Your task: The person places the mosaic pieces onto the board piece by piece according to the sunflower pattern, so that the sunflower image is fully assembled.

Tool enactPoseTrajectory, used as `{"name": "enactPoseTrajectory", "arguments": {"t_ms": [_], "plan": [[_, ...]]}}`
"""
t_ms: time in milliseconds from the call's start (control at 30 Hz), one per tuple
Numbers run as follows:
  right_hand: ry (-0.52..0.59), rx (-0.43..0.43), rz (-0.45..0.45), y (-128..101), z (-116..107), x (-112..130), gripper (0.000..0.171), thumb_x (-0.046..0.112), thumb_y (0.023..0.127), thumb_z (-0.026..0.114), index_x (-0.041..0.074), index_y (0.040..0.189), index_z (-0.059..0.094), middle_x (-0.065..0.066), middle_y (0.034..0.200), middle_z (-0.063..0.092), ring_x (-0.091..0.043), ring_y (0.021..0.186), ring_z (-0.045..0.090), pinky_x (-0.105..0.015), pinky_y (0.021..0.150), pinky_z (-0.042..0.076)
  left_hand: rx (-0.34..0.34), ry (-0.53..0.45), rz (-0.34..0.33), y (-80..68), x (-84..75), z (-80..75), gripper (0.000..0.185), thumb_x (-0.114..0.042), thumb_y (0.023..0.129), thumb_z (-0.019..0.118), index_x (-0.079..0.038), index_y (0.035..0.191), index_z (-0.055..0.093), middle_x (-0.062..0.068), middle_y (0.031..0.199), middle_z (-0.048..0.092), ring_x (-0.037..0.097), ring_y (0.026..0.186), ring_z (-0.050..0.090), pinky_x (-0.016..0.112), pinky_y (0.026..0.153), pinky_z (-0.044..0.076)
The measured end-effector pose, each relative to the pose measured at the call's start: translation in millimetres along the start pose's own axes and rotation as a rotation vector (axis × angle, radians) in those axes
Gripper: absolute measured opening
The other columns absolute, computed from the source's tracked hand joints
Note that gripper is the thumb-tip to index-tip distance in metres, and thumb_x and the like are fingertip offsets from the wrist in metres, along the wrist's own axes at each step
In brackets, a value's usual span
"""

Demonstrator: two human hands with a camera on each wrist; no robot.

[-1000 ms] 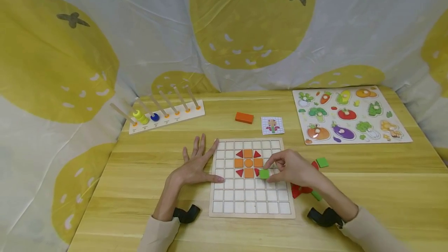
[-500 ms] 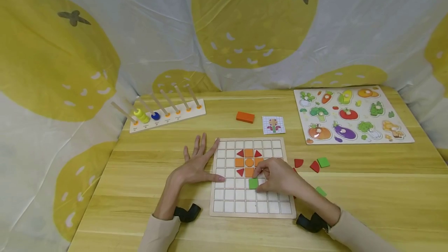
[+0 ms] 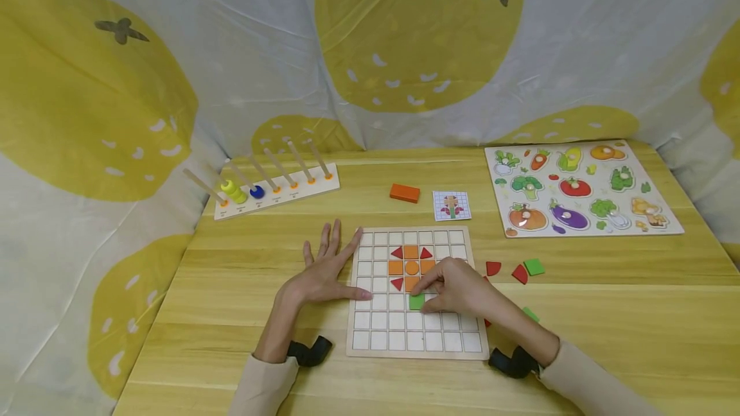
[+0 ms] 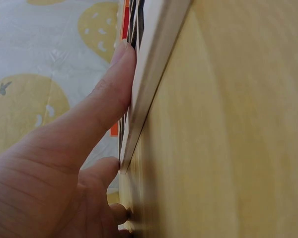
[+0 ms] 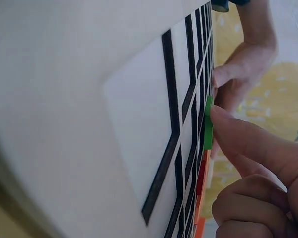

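Observation:
My right hand pinches a green square tile between thumb and forefinger. The tile lies over a cell of the wooden grid board, just below the lower orange square. In the right wrist view, the green tile stands at board level with the thumb against it. Several orange squares surround an orange disc, with red triangles at the corners; my right hand hides the lower right one. My left hand lies with fingers spread at the board's left edge, its thumb resting on the board.
Right of the board lie red quarter-circle pieces and green squares, some behind my right forearm. Beyond the board are an orange block and a pattern card. A peg counter stands back left, a vegetable puzzle back right.
My right hand has moved left and towards me with the green tile, from beside the lower right red triangle to below the lower orange square. The left hand has stayed put.

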State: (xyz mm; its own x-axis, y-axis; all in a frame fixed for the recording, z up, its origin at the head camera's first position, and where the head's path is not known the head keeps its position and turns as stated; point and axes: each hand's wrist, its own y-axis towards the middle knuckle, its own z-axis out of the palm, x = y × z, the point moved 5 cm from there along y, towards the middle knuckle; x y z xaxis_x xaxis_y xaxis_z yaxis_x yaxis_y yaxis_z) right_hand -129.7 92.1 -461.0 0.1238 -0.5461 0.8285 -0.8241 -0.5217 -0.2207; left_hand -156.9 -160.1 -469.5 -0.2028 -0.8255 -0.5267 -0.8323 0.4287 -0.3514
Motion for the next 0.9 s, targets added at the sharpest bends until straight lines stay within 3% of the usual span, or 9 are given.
{"name": "enactPoseTrajectory", "arguments": {"t_ms": [100,233,433,733,900], "plan": [[-0.01,0.002,0.012,1.8,0.5,0.8,0.018,0.009,0.076,0.091,0.018,0.089,0.085,0.006,0.073,0.065,-0.008,0.059,0.035,-0.019,0.053,0.026,0.001,0.0,0.001,0.3,-0.2,0.4,0.122,-0.057,0.081,0.083,-0.026,0.168,0.003,0.02,0.169,-0.029,0.042,0.156,-0.03,0.079,0.113,-0.02],[0.0,0.008,0.028,2.7,1.0,2.7,0.018,0.008,0.076,0.091,0.018,0.089,0.084,0.005,0.067,0.055,-0.008,0.057,0.038,-0.019,0.053,0.028,0.0,0.0,0.002,0.8,-0.5,0.5,0.122,-0.058,0.081,0.083,-0.026,0.168,0.002,0.02,0.169,-0.029,0.042,0.156,-0.03,0.079,0.113,-0.02],[-0.002,0.009,0.011,4.6,1.7,3.3,0.018,0.008,0.075,0.092,0.017,0.09,0.084,0.004,0.069,0.058,-0.009,0.057,0.041,-0.019,0.052,0.03,-0.004,0.009,0.002,1.2,0.0,-0.1,0.123,-0.058,0.081,0.083,-0.026,0.168,0.002,0.02,0.169,-0.028,0.042,0.156,-0.029,0.079,0.114,-0.019],[0.004,0.008,0.0,6.1,3.8,2.5,0.019,0.009,0.076,0.092,0.017,0.092,0.085,0.003,0.066,0.052,-0.01,0.055,0.039,-0.019,0.052,0.027,-0.003,0.01,-0.003,1.0,0.7,-0.1,0.123,-0.058,0.081,0.083,-0.027,0.168,0.003,0.019,0.169,-0.028,0.042,0.156,-0.029,0.079,0.114,-0.019],[0.046,0.038,-0.015,1.3,1.0,0.5,0.016,0.013,0.082,0.088,0.017,0.097,0.085,0.006,0.06,0.044,-0.007,0.053,0.035,-0.018,0.052,0.027,0.002,0.012,-0.003,1.1,0.7,0.9,0.123,-0.058,0.081,0.083,-0.027,0.168,0.002,0.019,0.169,-0.029,0.041,0.156,-0.03,0.078,0.114,-0.019]]}}
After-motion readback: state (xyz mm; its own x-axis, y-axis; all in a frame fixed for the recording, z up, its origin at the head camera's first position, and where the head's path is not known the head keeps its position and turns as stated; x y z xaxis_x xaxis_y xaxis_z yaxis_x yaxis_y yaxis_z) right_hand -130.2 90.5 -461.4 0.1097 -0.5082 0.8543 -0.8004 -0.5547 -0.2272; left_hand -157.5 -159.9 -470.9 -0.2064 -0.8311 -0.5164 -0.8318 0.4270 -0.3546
